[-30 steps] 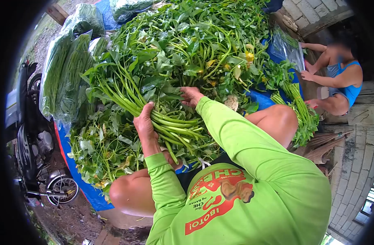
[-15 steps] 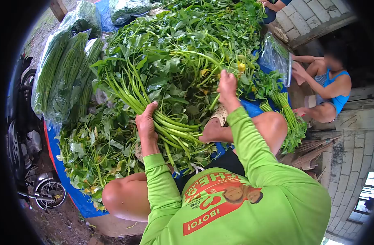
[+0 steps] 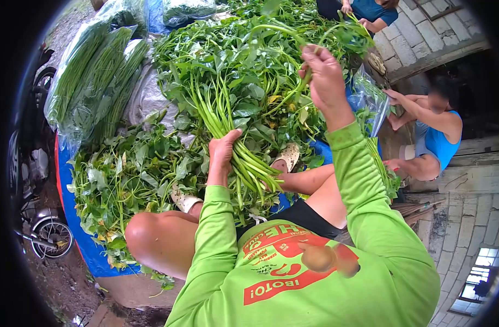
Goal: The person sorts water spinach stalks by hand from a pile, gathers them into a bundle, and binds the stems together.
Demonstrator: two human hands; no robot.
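Note:
My left hand (image 3: pixel 223 152) is closed round the stems of a thick bunch of water spinach (image 3: pixel 212 111). Its leafy tops point away from me, and the cut stem ends fan out over my lap. Higher up and to the right, my right hand (image 3: pixel 324 76) pinches a single water spinach stem (image 3: pixel 282 28), which arches left above the heap. Under both hands spreads a large pile of loose water spinach (image 3: pixel 206 52), with some yellowed leaves among the green.
Clear plastic bags of long green stalks (image 3: pixel 91 82) lie at the left on a blue tarp (image 3: pixel 70 210). A co-worker in a blue top (image 3: pixel 448 133) sits at the right beside a plastic bag (image 3: pixel 364 90). Another person (image 3: pixel 372 13) handles greens at the top. A motorcycle (image 3: pixel 50 237) stands left.
My right hand has risen up and right out of the pile with a stem. The left hand has shifted right and slightly up with the bunch. The person at the top shows more.

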